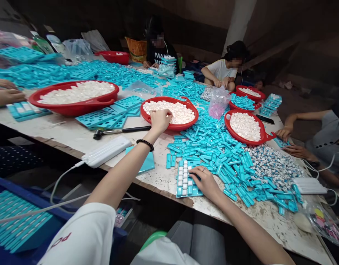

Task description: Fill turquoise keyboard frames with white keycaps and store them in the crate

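My left hand [160,120] reaches over the near rim of a red bowl [196,119] heaped with small white caps [183,112]. Its fingers are curled together at the caps; what lies between the fingertips is hidden. My right hand [205,181] rests at the right side of a turquoise tray [197,192] near the table's front edge. Rows of white caps [185,175] sit in the tray, with a few turquoise ones among them. The right fingers are bent and drawn together over the tray; whether a cap is between them cannot be made out.
Loose turquoise pieces [213,141] spread right of the tray. A black-handled hammer [125,130], a white power strip [107,151] and stacked turquoise trays [103,117] lie left. More red bowls [72,108] stand around. Co-workers sit opposite and at right; another person's hand [6,94] shows at left.
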The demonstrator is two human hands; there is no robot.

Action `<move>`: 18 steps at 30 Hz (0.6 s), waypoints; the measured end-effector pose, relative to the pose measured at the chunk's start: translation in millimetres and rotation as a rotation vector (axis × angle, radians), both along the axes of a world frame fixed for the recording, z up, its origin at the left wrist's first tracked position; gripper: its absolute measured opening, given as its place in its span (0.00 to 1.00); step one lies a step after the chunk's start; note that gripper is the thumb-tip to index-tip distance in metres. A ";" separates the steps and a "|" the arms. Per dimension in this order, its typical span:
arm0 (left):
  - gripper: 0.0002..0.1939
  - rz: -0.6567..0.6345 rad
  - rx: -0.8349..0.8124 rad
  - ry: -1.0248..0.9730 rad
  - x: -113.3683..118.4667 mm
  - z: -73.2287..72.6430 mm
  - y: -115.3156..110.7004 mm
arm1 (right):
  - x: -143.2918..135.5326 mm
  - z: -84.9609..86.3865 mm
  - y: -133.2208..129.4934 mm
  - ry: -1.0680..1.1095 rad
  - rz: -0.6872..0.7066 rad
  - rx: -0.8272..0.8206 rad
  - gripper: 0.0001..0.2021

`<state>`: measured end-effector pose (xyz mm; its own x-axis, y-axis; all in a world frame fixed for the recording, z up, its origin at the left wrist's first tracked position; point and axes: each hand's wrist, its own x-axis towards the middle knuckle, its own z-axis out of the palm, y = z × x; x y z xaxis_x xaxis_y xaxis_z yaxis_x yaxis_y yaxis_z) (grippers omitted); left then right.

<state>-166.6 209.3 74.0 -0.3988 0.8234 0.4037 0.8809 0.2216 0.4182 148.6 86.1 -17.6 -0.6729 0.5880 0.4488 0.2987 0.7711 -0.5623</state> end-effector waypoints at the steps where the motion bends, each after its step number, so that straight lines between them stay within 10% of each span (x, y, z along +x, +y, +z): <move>1: 0.10 -0.006 0.021 -0.008 0.6 -0.2 -1.2 | -0.4 0.0 -0.1 0.000 -0.007 -0.003 0.06; 13: 0.17 -0.048 0.299 -0.283 30.9 15.6 -18.3 | 4.4 15.2 -3.1 0.080 -0.019 -0.039 0.16; 18: 0.18 -0.384 0.299 -0.937 99.6 12.8 -83.2 | 8.5 20.8 -3.8 0.255 -0.101 -0.031 0.19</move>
<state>-67.0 126.1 86.8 -0.3897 0.8785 0.2763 0.1663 -0.2279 0.9594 157.1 82.3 3.2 -0.4777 0.6622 0.5774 0.2188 0.7262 -0.6518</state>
